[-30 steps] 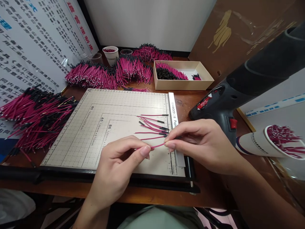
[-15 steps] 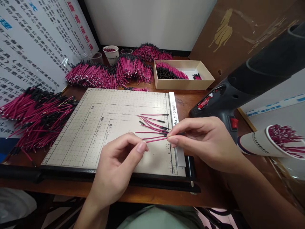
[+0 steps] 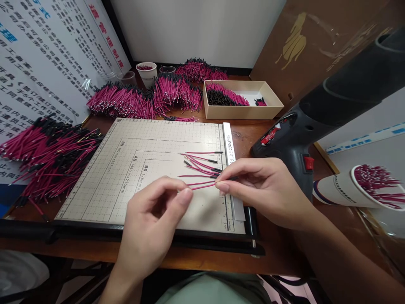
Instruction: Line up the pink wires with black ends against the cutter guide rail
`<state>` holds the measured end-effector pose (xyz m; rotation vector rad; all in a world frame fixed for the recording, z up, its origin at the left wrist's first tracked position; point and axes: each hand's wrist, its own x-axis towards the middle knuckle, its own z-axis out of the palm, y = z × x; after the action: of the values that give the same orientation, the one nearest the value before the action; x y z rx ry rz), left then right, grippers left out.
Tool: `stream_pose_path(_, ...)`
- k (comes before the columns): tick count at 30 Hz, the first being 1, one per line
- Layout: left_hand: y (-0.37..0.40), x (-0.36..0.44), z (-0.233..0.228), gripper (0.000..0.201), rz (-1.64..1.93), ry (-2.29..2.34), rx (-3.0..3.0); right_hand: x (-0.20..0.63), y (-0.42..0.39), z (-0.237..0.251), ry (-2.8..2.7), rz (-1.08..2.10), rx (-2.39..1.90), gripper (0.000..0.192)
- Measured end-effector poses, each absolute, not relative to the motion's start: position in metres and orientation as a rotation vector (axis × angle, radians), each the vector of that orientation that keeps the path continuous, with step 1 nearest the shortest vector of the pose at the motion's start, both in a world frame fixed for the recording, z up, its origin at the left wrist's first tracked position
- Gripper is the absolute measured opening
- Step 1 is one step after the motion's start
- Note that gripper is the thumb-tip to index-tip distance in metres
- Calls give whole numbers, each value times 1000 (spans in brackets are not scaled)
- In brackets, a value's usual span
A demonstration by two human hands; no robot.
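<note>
Above the gridded board of a paper trimmer (image 3: 95, 181), my left hand (image 3: 155, 215) and my right hand (image 3: 262, 190) face each other. A thin magenta wire (image 3: 204, 186) stretches between their fingertips. My left thumb and index finger are pinched at its left end, which they hide. My right thumb and index finger pinch it further right, with a dark end showing past them. Several loose magenta wires with black sleeves (image 3: 202, 153) lie on the board just beyond my fingers, their black ends toward the white ruler strip (image 3: 237, 207).
Large piles of similar wires (image 3: 123, 99) lie behind the board and at its left (image 3: 53, 156). A shallow cardboard box (image 3: 243, 112) holds more. At right stand a dark heat gun (image 3: 291, 131) with a red switch and a tilted paper cup (image 3: 335, 190) of wires.
My right hand has shifted slightly left, and my left hand slightly left and down. Both keep their pinch, and the wire stays between them. The loose wires lie as before.
</note>
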<state>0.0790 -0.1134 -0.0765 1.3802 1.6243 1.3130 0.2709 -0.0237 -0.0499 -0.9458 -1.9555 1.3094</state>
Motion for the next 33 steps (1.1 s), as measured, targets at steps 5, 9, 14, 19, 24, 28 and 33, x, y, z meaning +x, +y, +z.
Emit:
stream_pose_path(5,-118,70,-80,12,1245,2019,1641,270,-25,-62,-2234,873,-837,7)
stream_pose_path(9,-118,62,-82,8,1062,1933,2001,274,-26,-61,-2377,730,-847,10)
stream_pose_path(14,-113,61,-84,12,938,1840,2161,278,-25,-58,-2490,677,-879,8)
stream_pose_path(19,-109,58,-83,5,826,1807,2179,280,-22,-59,-2555,623,-951,12)
stream_pose_path(24,-102,59,-79,14,772,1692,2196,283,-21,-53,-2587,677,-1027,14)
stream_pose_path(28,-94,57,-77,19,685,1575,2196,283,-21,-51,-2591,719,-1054,15)
stream_pose_path(33,-90,56,-78,19,629,1531,2254,281,-22,-53,-2587,731,-1066,12)
